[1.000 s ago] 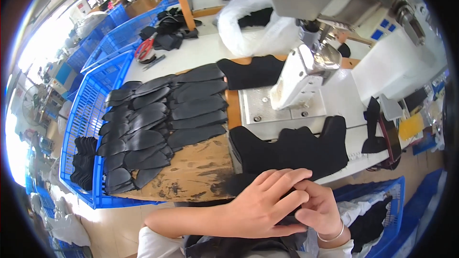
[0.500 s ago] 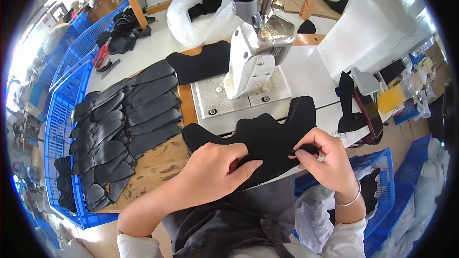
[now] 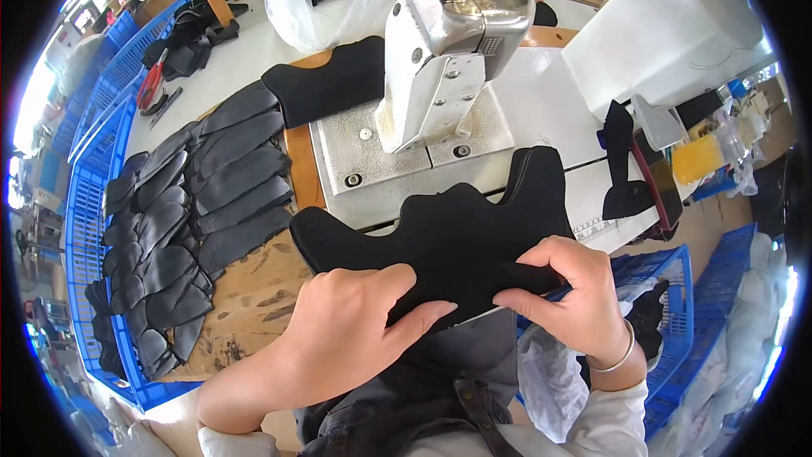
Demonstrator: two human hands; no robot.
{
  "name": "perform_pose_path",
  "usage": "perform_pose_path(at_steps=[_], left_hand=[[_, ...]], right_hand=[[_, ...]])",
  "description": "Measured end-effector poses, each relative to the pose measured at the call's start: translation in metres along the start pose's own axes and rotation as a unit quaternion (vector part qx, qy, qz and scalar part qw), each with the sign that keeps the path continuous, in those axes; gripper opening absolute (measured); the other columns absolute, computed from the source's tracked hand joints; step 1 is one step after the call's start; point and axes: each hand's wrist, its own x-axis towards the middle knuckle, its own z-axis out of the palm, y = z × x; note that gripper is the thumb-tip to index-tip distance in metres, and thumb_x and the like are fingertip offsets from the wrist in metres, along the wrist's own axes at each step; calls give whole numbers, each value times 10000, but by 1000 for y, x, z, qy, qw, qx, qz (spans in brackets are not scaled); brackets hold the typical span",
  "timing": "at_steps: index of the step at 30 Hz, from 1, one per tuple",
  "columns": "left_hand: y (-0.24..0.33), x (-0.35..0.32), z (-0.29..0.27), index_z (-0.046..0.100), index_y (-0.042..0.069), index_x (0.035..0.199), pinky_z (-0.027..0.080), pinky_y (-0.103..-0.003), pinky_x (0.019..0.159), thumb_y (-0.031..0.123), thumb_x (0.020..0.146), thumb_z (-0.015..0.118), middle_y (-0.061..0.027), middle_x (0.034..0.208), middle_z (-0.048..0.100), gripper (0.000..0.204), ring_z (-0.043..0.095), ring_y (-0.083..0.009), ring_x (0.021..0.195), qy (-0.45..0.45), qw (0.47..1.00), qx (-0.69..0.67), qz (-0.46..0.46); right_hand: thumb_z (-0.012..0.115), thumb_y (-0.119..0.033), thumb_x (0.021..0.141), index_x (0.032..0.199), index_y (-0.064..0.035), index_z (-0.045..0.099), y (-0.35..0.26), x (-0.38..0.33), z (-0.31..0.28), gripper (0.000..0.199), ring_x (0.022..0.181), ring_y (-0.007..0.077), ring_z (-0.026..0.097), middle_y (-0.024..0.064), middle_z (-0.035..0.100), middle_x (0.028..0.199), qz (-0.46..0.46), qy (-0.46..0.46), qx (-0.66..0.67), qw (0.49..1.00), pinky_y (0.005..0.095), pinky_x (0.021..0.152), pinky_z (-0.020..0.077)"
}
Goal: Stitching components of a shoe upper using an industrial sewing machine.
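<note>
A black, soft-looking fabric piece (image 3: pixel 457 237) with a wavy far edge and horn-like ends spans the space between my hands, in front of the sewing machine post (image 3: pixel 440 101). My left hand (image 3: pixel 359 313) grips its near left part, thumb on top and the other fingers partly hidden. At its near right edge, my right hand (image 3: pixel 579 292) holds the piece between thumb and fingers. A similar black piece (image 3: pixel 330 80) lies flat to the left of the post. Rows of overlapping dark leather-like pieces (image 3: pixel 241 169) cover the left of the table.
Blue plastic baskets (image 3: pixel 85 245) line the left side; another blue basket (image 3: pixel 677 322) with a white bag stands lower right. Red-handled scissors (image 3: pixel 152 89) lie far left. A clear plastic bag (image 3: pixel 296 8) sits behind the post. A narrow black piece (image 3: pixel 622 169) lies on the right.
My right fingers have shifted from a pinch at the piece's right part to a wider grip on its near edge. The view has tilted, so the machine appears larger and higher.
</note>
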Motion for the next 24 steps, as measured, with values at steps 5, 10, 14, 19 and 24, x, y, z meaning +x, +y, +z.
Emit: perform_pose_path(at_steps=[5,10,14,19,24], left_hand=[[-2,0,3,441,24,598,338,-351,413,307,777,778,-135,492,376,475,381,-341,441,0,1000,25,-17],[-2,-1,5,444,29,600,341,-350,413,307,772,783,-130,493,380,471,398,-332,438,7,999,36,-18],[-2,-1,6,445,30,602,339,-345,410,298,772,784,-125,497,388,465,410,-319,432,8,999,34,-15],[0,-1,7,446,33,604,339,-343,408,295,774,783,-118,492,393,460,413,-306,421,8,999,36,-10],[-1,-3,6,447,37,611,345,-344,407,291,767,785,-112,492,418,451,433,-297,419,12,999,37,-10]], right_hand=[[835,-49,609,779,-5,622,1,0,4,277,621,185,594,72,620,708,0,28,-15,999,268,591,446],[839,-52,605,774,-4,620,1,-1,5,281,617,192,587,77,617,704,2,27,-18,999,270,591,442],[842,-59,605,776,-4,618,1,-1,5,288,618,199,584,82,613,703,-4,28,-23,999,273,588,440],[844,-65,603,777,-8,617,2,-1,5,292,617,207,582,85,611,702,-10,28,-33,999,277,584,439],[844,-70,604,777,-11,617,-1,1,7,291,615,214,582,87,610,701,-13,25,-36,999,281,581,440]])
